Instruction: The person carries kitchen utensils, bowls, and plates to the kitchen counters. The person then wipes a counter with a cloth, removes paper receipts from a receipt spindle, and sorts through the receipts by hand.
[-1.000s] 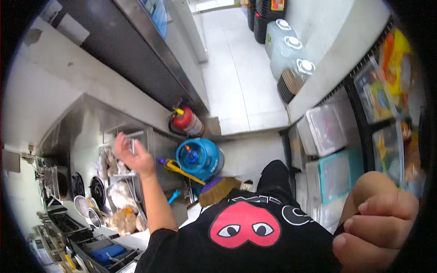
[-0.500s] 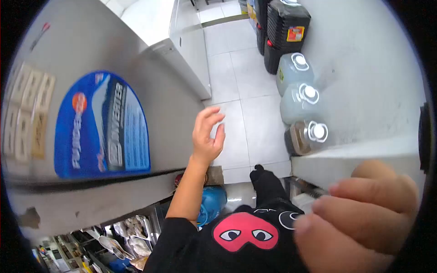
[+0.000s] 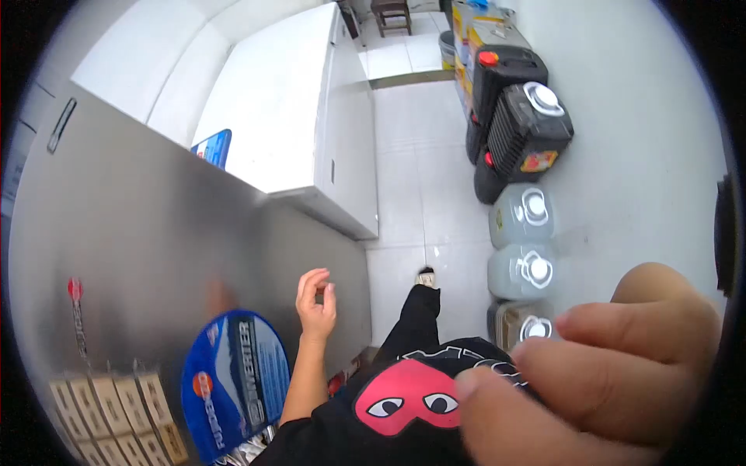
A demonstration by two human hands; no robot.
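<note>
My left hand [image 3: 316,304] hangs in the air beside the stainless steel front of a large appliance [image 3: 264,256]. Its fingers are curved, with the thumb apart from them, and it holds nothing. Very near the camera, at the lower right, my right hand [image 3: 606,365] looks large and a little blurred. Its fingers are loosely bent, and nothing shows in them; part of the palm is hidden. A blue label reading INVERTER [image 3: 233,380] is stuck on the steel front, to the left of my left hand.
Along the right wall stand black jerrycans [image 3: 517,124], pale plastic jugs [image 3: 522,217] and a brown jug [image 3: 513,322]. A white chest freezer [image 3: 264,101] lies ahead on the left. Tiled floor [image 3: 400,194] runs between them towards a stool [image 3: 391,15]. Several beige labels [image 3: 116,412] mark the steel front.
The view has shifted forward, showing more of the freezer and jerrycans. My left hand appears lower and further left; its fingers stay curved. My right hand remains near the camera.
</note>
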